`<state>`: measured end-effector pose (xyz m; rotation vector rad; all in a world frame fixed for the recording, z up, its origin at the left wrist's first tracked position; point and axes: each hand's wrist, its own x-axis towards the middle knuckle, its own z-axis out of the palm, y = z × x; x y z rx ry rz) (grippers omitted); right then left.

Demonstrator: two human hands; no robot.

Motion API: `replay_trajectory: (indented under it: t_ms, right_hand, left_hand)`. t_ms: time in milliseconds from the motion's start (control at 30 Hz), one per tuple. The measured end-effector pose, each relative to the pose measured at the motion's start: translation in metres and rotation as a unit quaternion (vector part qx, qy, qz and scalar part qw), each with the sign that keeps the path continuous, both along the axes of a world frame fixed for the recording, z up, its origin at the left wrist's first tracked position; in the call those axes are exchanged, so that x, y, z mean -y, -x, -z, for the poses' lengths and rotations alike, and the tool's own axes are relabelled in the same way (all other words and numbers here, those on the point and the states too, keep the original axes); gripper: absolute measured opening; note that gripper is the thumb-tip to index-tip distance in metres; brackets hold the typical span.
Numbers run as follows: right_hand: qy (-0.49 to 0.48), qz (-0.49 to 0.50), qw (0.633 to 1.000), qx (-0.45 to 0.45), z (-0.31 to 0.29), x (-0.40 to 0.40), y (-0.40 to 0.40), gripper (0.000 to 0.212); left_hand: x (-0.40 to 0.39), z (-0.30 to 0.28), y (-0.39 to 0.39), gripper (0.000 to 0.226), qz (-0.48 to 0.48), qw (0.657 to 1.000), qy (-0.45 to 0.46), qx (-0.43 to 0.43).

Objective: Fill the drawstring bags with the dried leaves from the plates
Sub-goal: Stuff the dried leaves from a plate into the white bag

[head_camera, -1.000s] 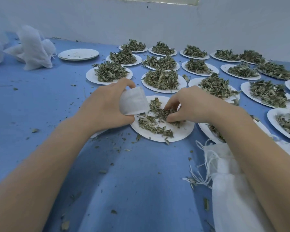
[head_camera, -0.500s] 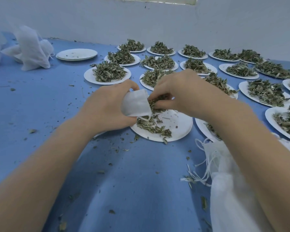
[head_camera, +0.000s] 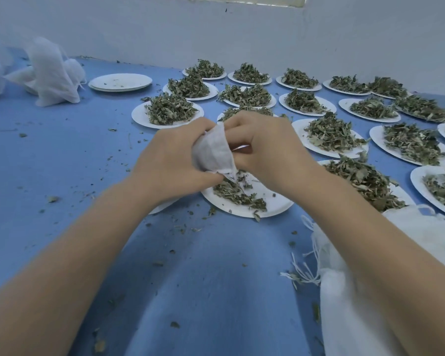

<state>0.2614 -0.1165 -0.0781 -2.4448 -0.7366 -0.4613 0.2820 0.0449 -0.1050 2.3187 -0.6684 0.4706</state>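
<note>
A: Biggest first. Blue table (head_camera: 62, 155) fills the view, white wall (head_camera: 242, 29) behind it, leaf crumbs scattered all over the surface.

B: Next the plates?

A: Yes. Many white plates of dried leaves (head_camera: 329, 132) in rows across the far and right side. One stack of bare plates (head_camera: 120, 82) far left of them. Pile of white mesh bags (head_camera: 370, 291) at the near right edge, partly under the right forearm, loose drawstrings (head_camera: 306, 273) trailing from it. More white bags (head_camera: 52, 73) bunched at the far left by the wall; whether those are filled, cannot tell.

B: Working plate?

A: Near plate (head_camera: 275, 204) right below the hands, about half bare, leftover leaves (head_camera: 237, 195) lying on its left part.

B: Hands?

A: Left hand (head_camera: 172, 163) grips the small drawstring bag (head_camera: 215, 152), fingers and thumb curled round it, bag held in the air just above the near plate's left rim. Right hand (head_camera: 265, 147) is pressed against the bag's right side, fingers curled inward at the bag. What it pinches is hidden behind the bag and knuckles, so cannot tell if it holds leaves or the fabric.

B: Bag contents?

A: Bag looks puffed. A few leaf bits hang at its lower corner, just over the plate's leaves. Inside not visible.
</note>
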Motion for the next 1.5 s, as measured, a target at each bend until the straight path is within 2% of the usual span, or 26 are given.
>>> replay_trajectory:
  t_ms: [133, 267, 333, 400, 467, 533, 600, 733, 800, 867, 1033, 1100, 1200, 1233, 1267, 1300, 1367, 1400, 1500]
  right_hand:
    - [-0.035, -0.013, 0.996, -0.082, 0.001, -0.002, 0.002, 0.012]
    - [0.036, -0.081, 0.974, -0.206, -0.008, 0.003, 0.007, 0.024]
    - [0.072, -0.095, 0.965, -0.232, -0.011, 0.007, 0.008, 0.027]
    - [0.058, -0.097, 0.966, -0.233, -0.013, 0.01, 0.007, 0.016]
    - [0.001, -0.089, 0.974, -0.21, -0.013, 0.011, 0.006, 0.01]
    - [-0.082, -0.074, 0.977, -0.181, -0.012, 0.011, 0.005, 0.016]
    - [-0.132, -0.049, 0.984, -0.113, -0.01, 0.011, 0.003, 0.024]
    - [-0.043, -0.037, 0.998, 0.001, -0.002, 0.003, 0.002, 0.022]
    - [-0.007, -0.046, 0.999, -0.007, 0.001, -0.001, 0.003, 0.017]
    - [-0.009, -0.043, 0.998, -0.052, -0.001, 0.0, 0.002, 0.015]
    - [-0.111, -0.059, 0.975, -0.185, -0.018, 0.013, 0.003, 0.034]
    - [-0.127, -0.059, 0.973, -0.182, -0.019, 0.016, 0.004, 0.031]
    - [-0.175, 0.005, 0.973, -0.152, -0.021, 0.023, -0.001, 0.023]
    - [-0.158, 0.044, 0.975, -0.147, -0.021, 0.025, -0.007, 0.027]
    - [-0.089, 0.082, 0.983, -0.141, -0.021, 0.026, -0.013, 0.032]
    - [0.014, 0.113, 0.983, -0.143, -0.02, 0.026, -0.02, 0.036]
    - [0.19, 0.134, 0.959, -0.16, -0.015, 0.022, -0.032, 0.044]
    - [0.237, 0.13, 0.948, -0.168, -0.012, 0.018, -0.037, 0.047]
    - [0.284, 0.115, 0.936, -0.175, 0.002, 0.01, -0.045, 0.051]
  left_hand:
    - [0.004, 0.0, 0.005, 0.044, 0.01, 1.0, 0.009, -0.008]
    - [0.008, -0.001, 0.009, 0.05, 0.008, 1.0, 0.004, -0.003]
    - [0.011, 0.0, 0.011, 0.052, 0.021, 1.0, -0.003, -0.008]
    - [0.013, 0.0, 0.01, 0.056, 0.031, 0.999, -0.008, 0.002]
    - [0.011, 0.0, 0.007, 0.058, 0.027, 0.999, -0.011, 0.023]
    - [0.008, 0.001, 0.004, 0.057, 0.013, 0.999, -0.005, 0.036]
    - [0.005, 0.001, 0.002, 0.057, -0.002, 0.999, -0.003, 0.036]
    - [0.008, 0.001, 0.003, 0.057, 0.006, 1.0, -0.002, 0.025]
    - [0.01, 0.002, 0.005, 0.056, 0.013, 1.0, -0.001, 0.018]
    - [0.008, 0.0, 0.005, 0.057, 0.016, 1.0, 0.007, 0.016]
    - [-0.003, -0.006, -0.002, 0.066, -0.006, 0.999, -0.041, 0.017]
    - [-0.009, -0.006, -0.004, 0.062, -0.018, 0.998, -0.061, 0.006]
    - [-0.02, -0.005, -0.008, 0.056, -0.043, 0.996, -0.076, -0.012]
    - [-0.023, -0.005, -0.01, 0.054, -0.053, 0.995, -0.079, -0.018]
    - [-0.027, -0.005, -0.011, 0.054, -0.061, 0.995, -0.081, -0.025]
    - [-0.029, -0.005, -0.013, 0.054, -0.068, 0.994, -0.082, -0.031]
    - [-0.033, -0.004, -0.015, 0.055, -0.076, 0.993, -0.085, -0.041]
    - [-0.034, -0.003, -0.016, 0.056, -0.076, 0.992, -0.087, -0.044]
    - [-0.034, -0.001, -0.016, 0.054, -0.07, 0.993, -0.085, -0.051]
